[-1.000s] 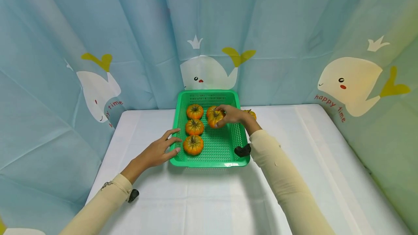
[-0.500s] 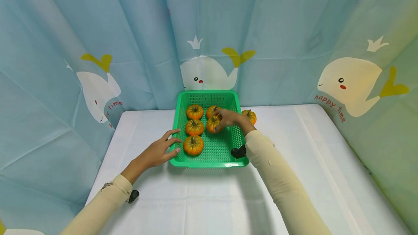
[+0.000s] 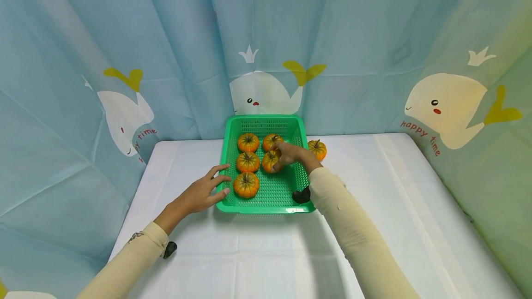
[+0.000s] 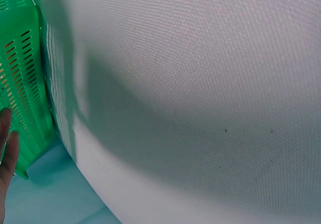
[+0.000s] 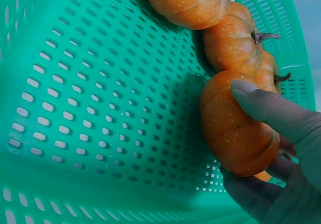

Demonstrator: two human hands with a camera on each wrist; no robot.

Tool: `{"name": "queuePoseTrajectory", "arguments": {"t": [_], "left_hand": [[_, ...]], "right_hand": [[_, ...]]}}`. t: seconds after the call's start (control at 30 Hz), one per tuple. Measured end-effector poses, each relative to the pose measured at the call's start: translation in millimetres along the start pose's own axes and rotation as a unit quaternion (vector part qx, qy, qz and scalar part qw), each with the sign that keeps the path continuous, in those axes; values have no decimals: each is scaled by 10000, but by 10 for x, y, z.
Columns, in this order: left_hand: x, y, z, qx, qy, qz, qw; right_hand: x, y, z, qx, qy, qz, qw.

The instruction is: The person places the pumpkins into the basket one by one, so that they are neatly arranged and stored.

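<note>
A green perforated plastic basket point(image 3: 257, 209) sits at the far side of the table, with small orange pumpkins inside. My right hand point(image 3: 292, 152) holds one pumpkin point(image 5: 231, 128) low over the basket floor, thumb on one side and fingers on the other. Just behind it is another pumpkin point(image 3: 271, 140). Three more form a column along the left side, the nearest pumpkin point(image 3: 246, 185) at the front. Against the left wall of the basket, my left hand point(image 3: 201, 193) rests with its fingers relaxed and spread over the rim. In the left wrist view only its fingertips point(image 4: 11, 148) show.
One more pumpkin point(image 3: 317, 149) stands on the table just outside the basket's right wall, partly behind my right wrist. A white cloth point(image 3: 270, 253) covers the table. Blue curtains point(image 3: 357, 50) with whale prints hang close behind and along both sides.
My right hand has moved slightly toward me and to the left, lowering the pumpkin in front of the rear one. The pumpkin outside the basket shows more now. My left hand has stayed put.
</note>
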State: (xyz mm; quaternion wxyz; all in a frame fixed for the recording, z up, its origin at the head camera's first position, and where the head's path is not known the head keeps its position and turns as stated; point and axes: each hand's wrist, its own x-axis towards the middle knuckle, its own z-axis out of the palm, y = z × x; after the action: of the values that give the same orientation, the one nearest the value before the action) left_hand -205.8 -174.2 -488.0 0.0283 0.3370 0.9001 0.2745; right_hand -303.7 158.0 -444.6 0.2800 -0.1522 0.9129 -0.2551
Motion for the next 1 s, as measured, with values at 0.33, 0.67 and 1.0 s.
{"name": "queuePoseTrajectory", "arguments": {"t": [0.33, 0.67, 1.0], "left_hand": [[-5, 10, -12, -87, -59, -36, 9999], [-2, 4, -19, -52, -46, 9, 10000], [3, 16, -25, -35, -50, 11, 10000]], "right_hand": [[25, 1, 43, -47, -52, 115, 9999], [24, -8, 44, -72, -41, 124, 9999], [30, 12, 46, 11, -46, 201, 9998]]}}
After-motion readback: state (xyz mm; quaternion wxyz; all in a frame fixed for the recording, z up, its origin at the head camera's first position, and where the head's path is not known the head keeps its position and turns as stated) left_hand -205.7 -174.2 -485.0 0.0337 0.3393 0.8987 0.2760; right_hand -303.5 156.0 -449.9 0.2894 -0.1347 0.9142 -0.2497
